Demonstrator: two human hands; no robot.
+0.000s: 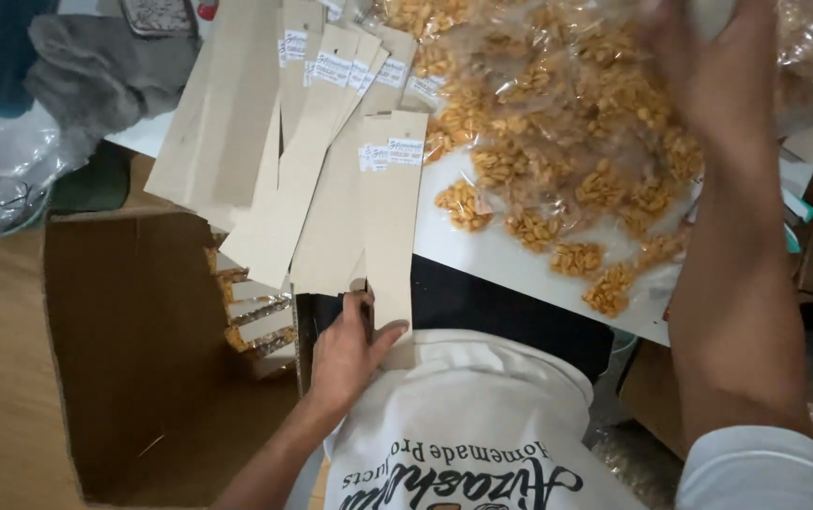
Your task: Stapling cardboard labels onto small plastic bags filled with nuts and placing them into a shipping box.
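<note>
The left hand point(350, 354) was the nearest thing to the person, low in the picture, just in front of the white shirt point(468, 425). Its grip was pressed together on the bottom end of one long paper sleeve point(393, 212), with the thumb on top and the fingers under it. This brown sleeve was long and thin. Its long way ran straight away from the hand, up toward the far side of the white counter point(510, 255). A small white label point(404, 151) sat near its far end.

Left of the sleeve, and lower down, stood an open cardboard box point(132, 359). A few filled packs point(255, 321) lay inside it, close to the hand.

Past the held sleeve, more brown sleeves point(274, 142) lay spread like a fan, touching and lying over each other.

Right of the sleeve, clear bags of golden nuts point(557, 142) covered the counter. The right hand point(718, 66) reached far out over those bags, well away from the sleeve. Its picture was blurry, so it could not be told if that grip was spread or pressed together.

The left hand was much nearer to the sleeve.
</note>
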